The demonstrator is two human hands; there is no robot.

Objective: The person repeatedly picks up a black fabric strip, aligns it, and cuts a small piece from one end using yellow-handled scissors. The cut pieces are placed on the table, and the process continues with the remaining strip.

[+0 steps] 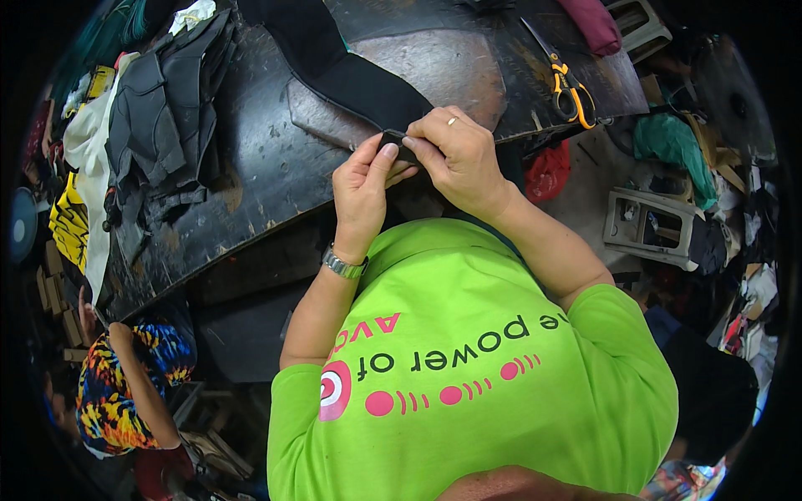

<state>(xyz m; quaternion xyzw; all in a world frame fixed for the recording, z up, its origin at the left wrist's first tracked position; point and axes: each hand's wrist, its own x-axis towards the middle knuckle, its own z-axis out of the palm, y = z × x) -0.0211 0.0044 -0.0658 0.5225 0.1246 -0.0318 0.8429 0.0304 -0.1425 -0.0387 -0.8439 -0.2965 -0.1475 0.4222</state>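
A long black fabric piece (359, 77) with a stitched edge runs from the far side of the dark table to my hands at its near edge. Between the fingertips of my left hand (365, 179) its near end is pinched. My right hand (458, 154), a ring on one finger, grips the same end from the other side, thumb pressed on the cloth. The two hands almost touch. Orange-handled scissors (571, 93) lie beyond my right hand, their handles over the table's edge.
Dark grey fabric pieces (159, 117) are heaped on the table's (251, 196) left. A maroon roll (591, 25) lies far right. A plastic stool (652, 225), red bag (549, 171) and green bag (675, 150) are on the right. Another person in a colourful shirt (125, 384) works at lower left.
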